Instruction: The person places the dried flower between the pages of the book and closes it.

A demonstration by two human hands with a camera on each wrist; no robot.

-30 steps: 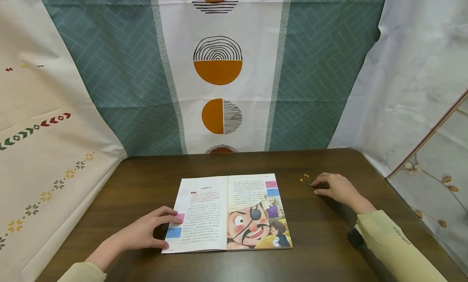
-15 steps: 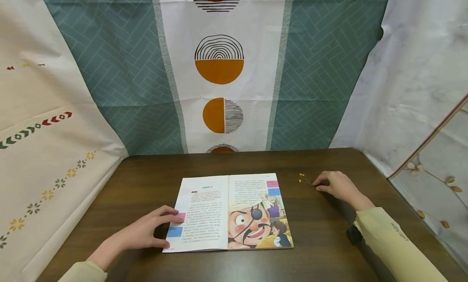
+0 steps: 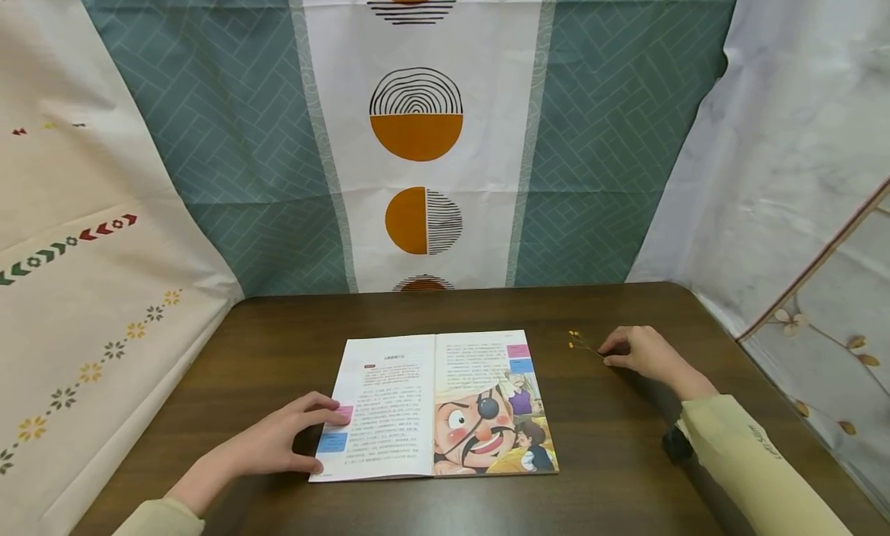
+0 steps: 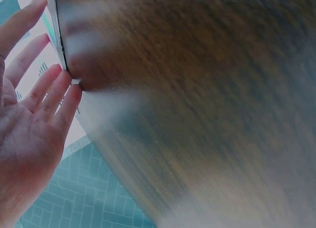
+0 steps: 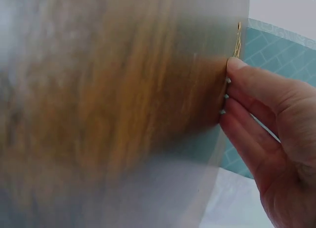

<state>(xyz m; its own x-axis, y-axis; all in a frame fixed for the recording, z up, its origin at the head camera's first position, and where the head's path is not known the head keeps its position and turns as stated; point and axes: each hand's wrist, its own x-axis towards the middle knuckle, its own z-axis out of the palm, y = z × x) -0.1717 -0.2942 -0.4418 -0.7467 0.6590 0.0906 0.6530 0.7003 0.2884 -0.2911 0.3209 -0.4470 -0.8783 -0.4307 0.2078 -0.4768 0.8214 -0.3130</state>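
Note:
An open picture book (image 3: 431,401) lies flat in the middle of a dark wooden table (image 3: 278,335). My left hand (image 3: 323,442) rests on the outer edge of its left page, fingers nearly straight. In the left wrist view those fingertips (image 4: 64,90) touch the book's edge (image 4: 57,30). A small dried sprig with yellow blossoms (image 3: 575,340) lies on the table to the right of the book. My right hand (image 3: 606,354) has curled fingers at the end of the sprig's stem and pinches it against the table. The right wrist view shows the sprig (image 5: 237,40) sticking out past the right hand (image 5: 232,85).
Patterned cloths hang behind and beside the table: teal with a white centre strip (image 3: 417,134), cream at left, marbled white at right. The table's right edge runs close to my right sleeve (image 3: 751,459). Bare wood surrounds the book.
The right hand has shifted only a little at the sprig's stem. The left hand and the book have not moved.

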